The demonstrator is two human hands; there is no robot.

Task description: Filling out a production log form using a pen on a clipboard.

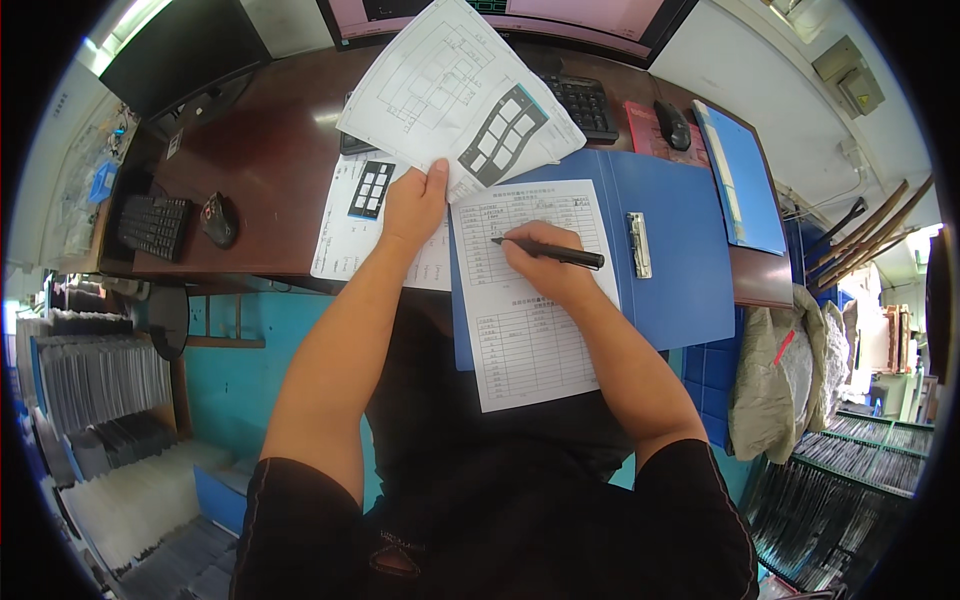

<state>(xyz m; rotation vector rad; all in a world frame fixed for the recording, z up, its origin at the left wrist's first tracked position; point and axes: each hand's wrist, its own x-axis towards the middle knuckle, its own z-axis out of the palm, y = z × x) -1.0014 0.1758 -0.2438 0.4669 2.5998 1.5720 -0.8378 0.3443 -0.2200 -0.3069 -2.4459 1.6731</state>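
Pinched between the thumb and fingers of my left hand (414, 205) is a drawing sheet (425, 85), lifted and tilted, with line diagrams and a dark panel picture. My right hand (550, 262) is closed round a black pen (565, 254), its tip at the upper table of a printed form (535, 340). Some rows near the top of the form bear handwriting. The form lies on an open blue clip folder (680, 260), whose metal clip (639, 245) sits right of the paper. Under my left wrist lies another sheet (340, 225) with a similar panel picture.
The brown desk (270, 150) holds a keyboard (155, 225) and mouse (217, 220) at left. Another keyboard (582, 105), a mouse (672, 125) and a blue folder (740, 180) lie beyond my work. Monitors (185, 50) stand behind. Racks of thin sheets (110, 380) flank me.
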